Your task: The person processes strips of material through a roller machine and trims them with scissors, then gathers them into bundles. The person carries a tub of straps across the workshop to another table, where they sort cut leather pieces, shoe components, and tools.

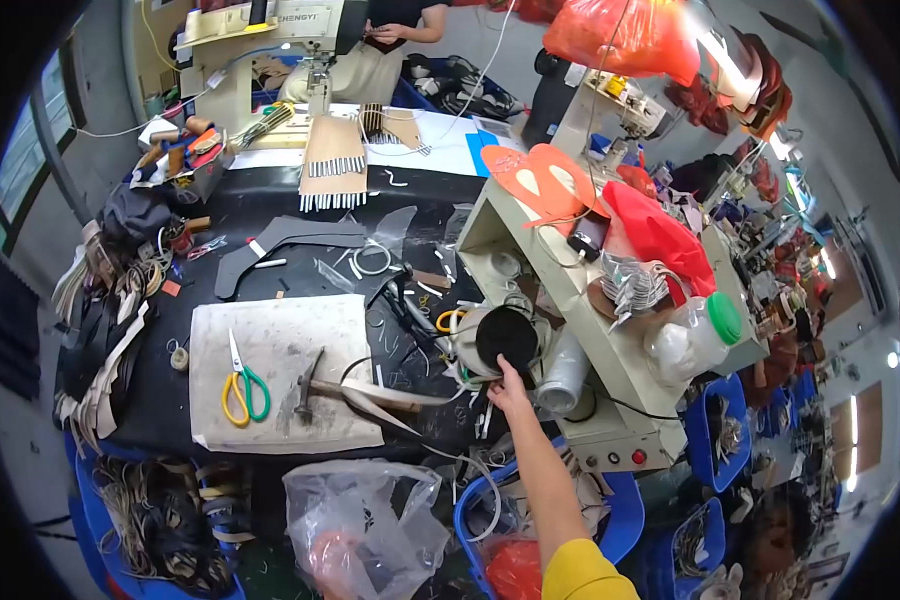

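Observation:
One hand, on an arm with a yellow sleeve that comes in from the lower right, reaches to a pale round container (468, 345) with a dark round opening. This is my right hand (510, 388); its fingertips touch the container's near rim, and its thumb and fingers are partly hidden. My left hand is not in view. Left of the container, a hammer (365, 395) and scissors (242, 385) with yellow and green handles lie on a stained white board (280, 320). A pale strap (395, 398) crosses the hammer handle.
A grey shelf unit (580, 310) stands at right, with a green-lidded jar (695, 335) on top. Blue bins (625, 510) and a clear plastic bag (370, 520) are below the black table (260, 215). Another person (400, 25) sits behind a sewing machine (295, 40).

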Demonstrator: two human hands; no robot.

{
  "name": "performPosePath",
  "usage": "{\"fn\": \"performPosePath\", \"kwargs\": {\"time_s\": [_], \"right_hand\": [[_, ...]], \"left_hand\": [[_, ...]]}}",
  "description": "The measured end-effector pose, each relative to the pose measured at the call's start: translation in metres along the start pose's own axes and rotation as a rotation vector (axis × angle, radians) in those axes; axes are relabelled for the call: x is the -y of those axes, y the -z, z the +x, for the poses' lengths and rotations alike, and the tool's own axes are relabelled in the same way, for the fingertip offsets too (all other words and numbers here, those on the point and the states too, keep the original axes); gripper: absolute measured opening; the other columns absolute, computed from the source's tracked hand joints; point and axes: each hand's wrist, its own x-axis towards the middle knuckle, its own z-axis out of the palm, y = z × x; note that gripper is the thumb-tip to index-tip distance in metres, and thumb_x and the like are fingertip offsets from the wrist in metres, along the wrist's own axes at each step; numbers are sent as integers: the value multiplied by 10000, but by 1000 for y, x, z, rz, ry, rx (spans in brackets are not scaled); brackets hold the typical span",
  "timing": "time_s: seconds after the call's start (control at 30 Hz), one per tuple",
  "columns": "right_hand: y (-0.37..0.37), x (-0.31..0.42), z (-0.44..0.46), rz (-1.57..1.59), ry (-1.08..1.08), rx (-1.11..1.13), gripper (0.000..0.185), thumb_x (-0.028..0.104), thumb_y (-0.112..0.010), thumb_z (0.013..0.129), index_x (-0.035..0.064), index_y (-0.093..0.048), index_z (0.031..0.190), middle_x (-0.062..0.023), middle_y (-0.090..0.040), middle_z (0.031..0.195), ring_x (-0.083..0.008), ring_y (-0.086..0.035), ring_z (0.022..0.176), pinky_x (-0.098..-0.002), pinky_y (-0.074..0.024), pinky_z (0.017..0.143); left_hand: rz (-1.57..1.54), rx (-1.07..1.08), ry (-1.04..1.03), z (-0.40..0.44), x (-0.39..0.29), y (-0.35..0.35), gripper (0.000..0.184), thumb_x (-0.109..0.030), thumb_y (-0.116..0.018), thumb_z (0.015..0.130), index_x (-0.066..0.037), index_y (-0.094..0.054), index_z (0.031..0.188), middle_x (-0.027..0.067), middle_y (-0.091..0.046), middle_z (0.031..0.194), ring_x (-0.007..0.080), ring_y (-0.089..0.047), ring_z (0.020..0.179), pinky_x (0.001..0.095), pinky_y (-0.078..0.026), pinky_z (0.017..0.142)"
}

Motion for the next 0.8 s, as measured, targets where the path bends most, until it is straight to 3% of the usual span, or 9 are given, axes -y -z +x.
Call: {"fn": "performPosePath", "kwargs": {"time_s": [0.13,0.17,0.23,0.37,0.5,0.6,0.67,0.73,0.8], "right_hand": [[32,8,-27,-360,-67,50,566,373,-678,721,83,-487,1167,-128,-499,1149,-270,-461,1063,-429,-336,922],[33,12,-49,-500,-35,18,512,356,-670,732,75,-504,1128,-119,-493,1138,-267,-449,1085,-412,-340,931],[57,8,-68,-578,85,52,353,288,-634,781,83,-520,1046,-56,-543,962,-210,-522,942,-356,-434,796],[86,6,-161,-545,52,86,205,155,-539,857,46,-537,1031,-21,-577,836,-87,-541,687,-212,-451,593],[72,16,-233,-766,31,129,257,214,-559,860,34,-541,1042,-26,-586,769,-93,-556,606,-203,-455,546],[-5,72,-304,-1007,-30,357,511,191,-565,833,-16,-391,1267,-163,-496,1197,-322,-487,1061,-406,-372,925],[-32,77,-313,-886,397,499,259,224,-556,865,22,-568,1026,-26,-577,762,-79,-531,596,-187,-422,522],[-82,105,-350,-846,574,564,277,213,-509,889,-27,-579,1007,-34,-543,693,-79,-505,577,-188,-399,514],[-122,130,-381,-463,595,786,502,435,-414,904,-30,-576,1001,-52,-524,652,-106,-465,528,-215,-359,479]], "left_hand": [[285,162,-166,25,22,-16,173,-101,-484,803,-7,-611,872,73,-624,847,173,-579,817,293,-452,734],[-174,41,5,23,-27,-51,188,-110,-471,816,-8,-605,899,77,-608,919,186,-567,848,302,-437,775],[72,176,-307,40,-78,-85,192,-93,-445,821,-1,-597,892,76,-592,912,165,-536,890,279,-397,842],[-83,259,-351,76,-96,-163,225,-44,-426,835,5,-541,1022,53,-534,974,127,-497,925,258,-392,852],[125,196,-572,116,-86,-238,287,-79,-467,818,-41,-506,1099,157,-532,1029,311,-492,988,353,-370,874],[387,196,-431,152,-33,-274,537,-150,-520,794,-9,-327,1275,259,-419,1213,392,-394,1130,416,-306,969],[463,228,-490,158,-18,-263,600,-164,-533,786,11,-275,1299,287,-372,1247,413,-362,1154,422,-285,993],[543,245,-529,153,-17,-249,621,-164,-540,782,21,-258,1304,296,-354,1257,425,-347,1163,430,-284,994],[622,248,-538,140,-20,-222,597,-150,-540,783,22,-275,1291,287,-365,1244,427,-349,1155,440,-305,973]]}}
